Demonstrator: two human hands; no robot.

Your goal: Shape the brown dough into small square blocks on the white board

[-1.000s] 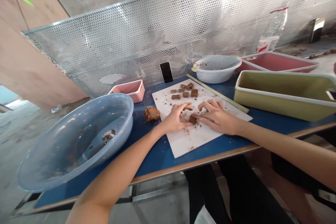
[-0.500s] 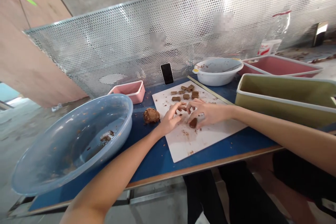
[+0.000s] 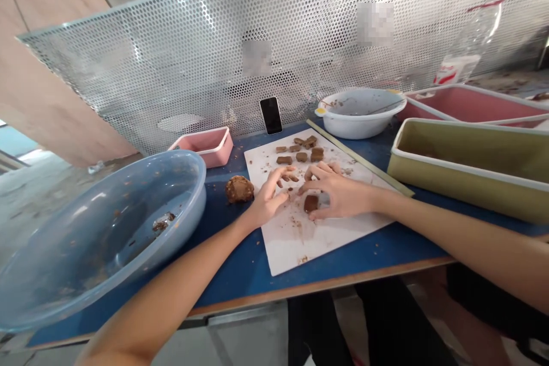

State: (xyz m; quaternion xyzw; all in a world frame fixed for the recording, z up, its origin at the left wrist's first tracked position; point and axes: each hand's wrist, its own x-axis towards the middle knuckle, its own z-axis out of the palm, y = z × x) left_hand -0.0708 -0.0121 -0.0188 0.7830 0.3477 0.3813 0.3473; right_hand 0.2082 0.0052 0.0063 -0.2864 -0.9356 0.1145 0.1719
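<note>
One brown block (image 3: 311, 203), small, lying on a white board (image 3: 283, 249), between thumb and fingers of the right hand (image 3: 341, 193); that grip is spread, contact uncertain. Left hand (image 3: 266, 203): grip apart, fingers bent, nothing held, over the board's left side. Small brown pieces (image 3: 301, 156), several, grouped toward the board's far end. One larger brown lump (image 3: 239, 190), on the blue desk (image 3: 234, 274), just left of the board. Blue basin (image 3: 195, 206), farther left. Green box (image 3: 454, 177), right.
</note>
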